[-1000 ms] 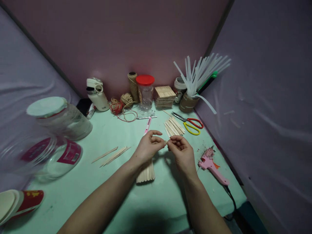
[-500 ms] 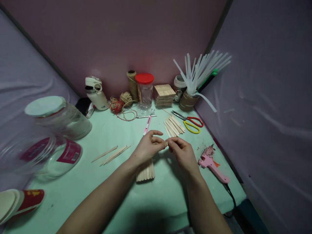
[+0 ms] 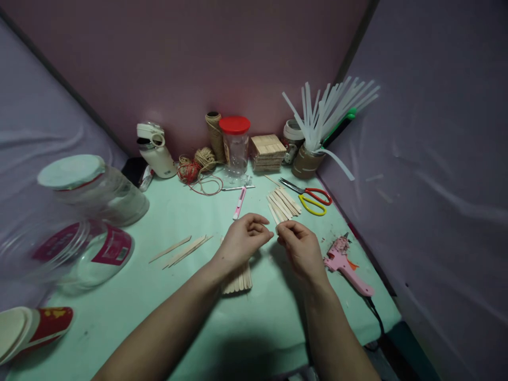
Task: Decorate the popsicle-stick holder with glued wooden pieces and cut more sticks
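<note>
Above the table (image 3: 178, 211), left hand (image 3: 242, 242) and right hand (image 3: 302, 247) pinch, nearly touching.

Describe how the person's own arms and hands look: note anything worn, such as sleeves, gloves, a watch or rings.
The left forearm and the right forearm are bare down to the bottom edge of the picture; no sleeve shows. The left hand and the right hand wear no gloves. No watch, bracelet, ring or marking can be seen. The nails are too small to judge.
</note>
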The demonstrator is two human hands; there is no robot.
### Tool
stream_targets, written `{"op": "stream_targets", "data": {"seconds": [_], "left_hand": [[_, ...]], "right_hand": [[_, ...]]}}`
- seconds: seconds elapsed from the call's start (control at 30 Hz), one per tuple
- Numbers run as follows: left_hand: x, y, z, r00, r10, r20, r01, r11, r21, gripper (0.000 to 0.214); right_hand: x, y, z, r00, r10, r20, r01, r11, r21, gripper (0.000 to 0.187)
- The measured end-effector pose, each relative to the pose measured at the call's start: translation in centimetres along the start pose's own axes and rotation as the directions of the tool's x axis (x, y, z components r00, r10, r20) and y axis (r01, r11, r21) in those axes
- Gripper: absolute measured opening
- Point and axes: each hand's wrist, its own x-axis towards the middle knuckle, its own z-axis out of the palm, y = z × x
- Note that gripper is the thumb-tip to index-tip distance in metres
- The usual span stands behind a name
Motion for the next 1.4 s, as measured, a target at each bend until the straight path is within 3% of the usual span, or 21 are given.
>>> {"op": "stream_targets", "data": {"seconds": [0.1,0.43,0.67,0.87,1.03,1.4], "left_hand": [[-0.10,0.03,0.31,0.999,0.027,0.031,-0.030,0.996,0.084,0.010],[-0.28,0.00,0.90,1.000,-0.010,0.018,0.008,0.992,0.129,0.014],[-0.07,-0.18,0.75,0.999,0.005,0.044,-0.008,0.998,0.069,0.016],[0.19,-0.65,0.60,0.999,-0.042,-0.008,0.042,0.997,-0.062,0.023],[0.12,-0.57,0.72,0.997,-0.071,-0.017,0.069,0.990,-0.121,0.026],[-0.06,-0.56,0.97,0.996,-0.085,-0.010,0.082,0.983,-0.162,0.029]], "right_hand": [[0.11,0.06,0.12,0.997,0.072,-0.031,-0.067,0.990,0.124,0.019],[-0.34,0.28,0.77,0.994,0.105,0.025,-0.108,0.980,0.170,0.019],[-0.39,0.41,0.89,0.992,0.117,0.036,-0.122,0.974,0.193,0.018],[-0.24,0.17,0.77,0.994,0.086,0.067,-0.098,0.971,0.216,0.024],[-0.27,0.36,0.54,0.996,0.079,0.028,-0.082,0.989,0.122,0.018],[-0.28,0.51,0.87,0.999,0.048,-0.025,-0.044,0.990,0.136,0.018]]}}
